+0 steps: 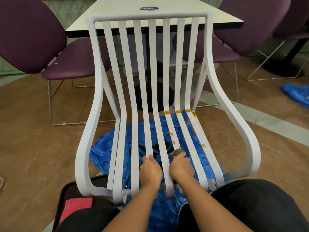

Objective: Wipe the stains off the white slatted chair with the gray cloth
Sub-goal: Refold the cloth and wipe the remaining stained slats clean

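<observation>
The white slatted chair point(127, 101) stands right in front of me, its seat slats running toward my knees. Orange stains point(177, 112) sit in a row at the seat's bend on the right-hand slats, with smaller orange spots point(173, 142) further down those slats. My right hand point(181, 166) presses a bunched gray cloth point(176, 152) onto a right-of-centre slat, just below the lowest spots. My left hand point(150, 171) grips a middle slat beside it, fingers curled over the slat's edge.
Blue plastic sheeting point(103, 148) lies on the brown floor under the chair. A dark tray with a pink cloth point(78, 205) sits at lower left. Purple chairs point(30, 34) and a white table point(167, 12) stand behind. Another blue sheet point(297, 92) lies at right.
</observation>
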Motion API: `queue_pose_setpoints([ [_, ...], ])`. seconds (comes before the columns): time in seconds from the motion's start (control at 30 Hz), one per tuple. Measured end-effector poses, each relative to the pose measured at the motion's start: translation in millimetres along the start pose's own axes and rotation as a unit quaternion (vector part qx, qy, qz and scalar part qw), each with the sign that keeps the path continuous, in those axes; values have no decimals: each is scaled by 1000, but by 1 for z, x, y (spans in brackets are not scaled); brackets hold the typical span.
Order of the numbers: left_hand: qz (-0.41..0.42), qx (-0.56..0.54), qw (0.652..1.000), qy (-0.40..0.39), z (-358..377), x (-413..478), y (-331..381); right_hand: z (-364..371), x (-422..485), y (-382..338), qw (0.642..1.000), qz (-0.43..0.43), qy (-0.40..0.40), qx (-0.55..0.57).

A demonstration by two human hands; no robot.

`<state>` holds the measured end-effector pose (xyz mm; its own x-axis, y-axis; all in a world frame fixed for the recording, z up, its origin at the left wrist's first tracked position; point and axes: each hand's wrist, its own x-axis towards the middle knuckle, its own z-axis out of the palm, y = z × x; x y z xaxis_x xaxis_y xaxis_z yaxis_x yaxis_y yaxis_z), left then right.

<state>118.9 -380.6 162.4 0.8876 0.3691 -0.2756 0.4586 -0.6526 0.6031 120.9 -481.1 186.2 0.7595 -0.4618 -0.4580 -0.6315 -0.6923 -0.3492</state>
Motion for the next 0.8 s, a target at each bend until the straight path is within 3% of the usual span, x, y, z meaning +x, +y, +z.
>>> queue_pose_setpoints([
  [0.53, 8, -50, 998, -23, -1, 4, -2, -14, 62, -39, 998, -9, -63, -4],
  [0.8, 4, -114, 992, -45, -3, 8, -3, -12, 59, -17, 990, -51, -65, 112],
])
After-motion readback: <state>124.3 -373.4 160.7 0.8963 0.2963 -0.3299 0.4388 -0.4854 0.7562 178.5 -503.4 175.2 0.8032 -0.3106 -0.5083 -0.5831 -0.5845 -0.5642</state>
